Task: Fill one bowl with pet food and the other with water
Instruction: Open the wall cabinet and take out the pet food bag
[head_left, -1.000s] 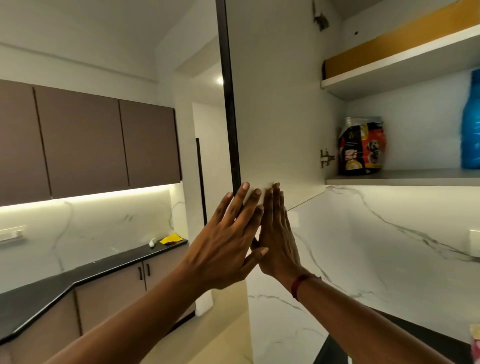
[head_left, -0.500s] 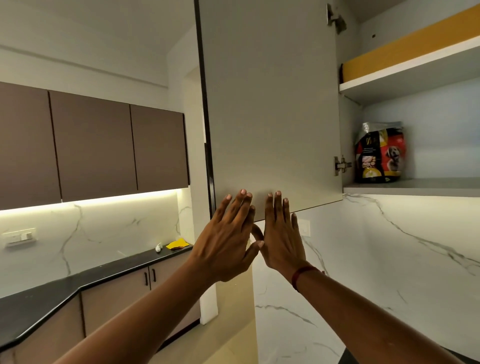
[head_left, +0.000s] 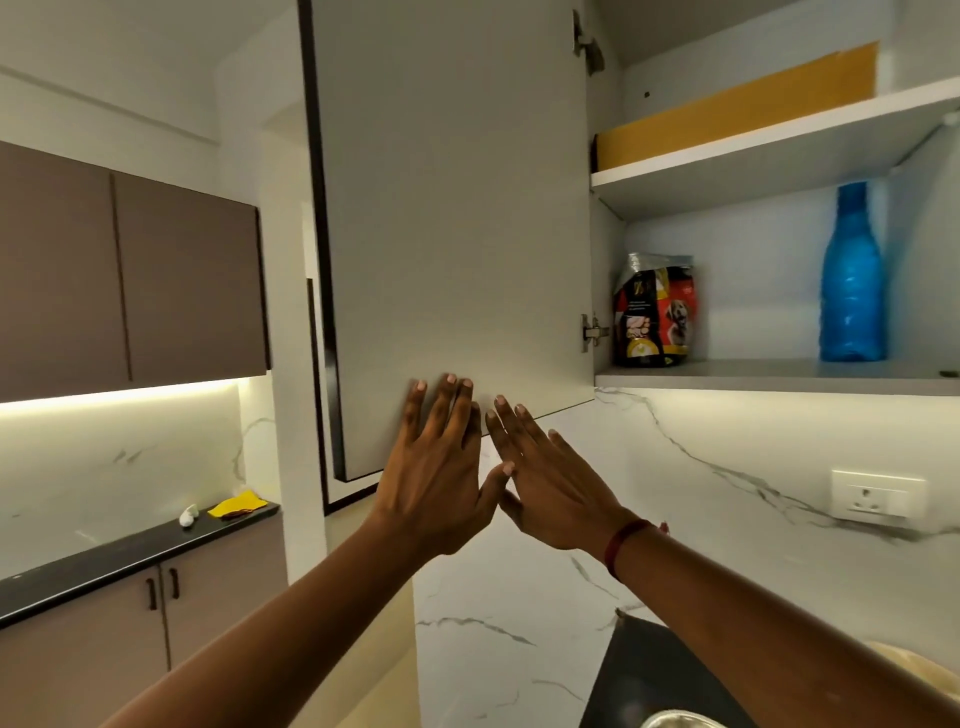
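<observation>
Grey laminate cabinet door (head_left: 457, 208) stands wider open than a second ago, with the straight, lightly spread fingers of the left hand (head_left: 436, 478) flat against its lower part. Up and to the right of the fingertips, the shelf (head_left: 779, 376) holds a blue bottle (head_left: 852, 275) farthest from them and the pet food bag (head_left: 655, 312) nearer. The right hand (head_left: 556, 493), fingers straight and fanned, thumb meeting the left thumb, barely reaches the door's bottom edge. Opening looks done; reaching for the bag seems next.

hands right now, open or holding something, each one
Left hand: open, fingers straight on the cupboard door, holding nothing.
Right hand: open, fingers spread by the door's lower edge, holding nothing.
</observation>
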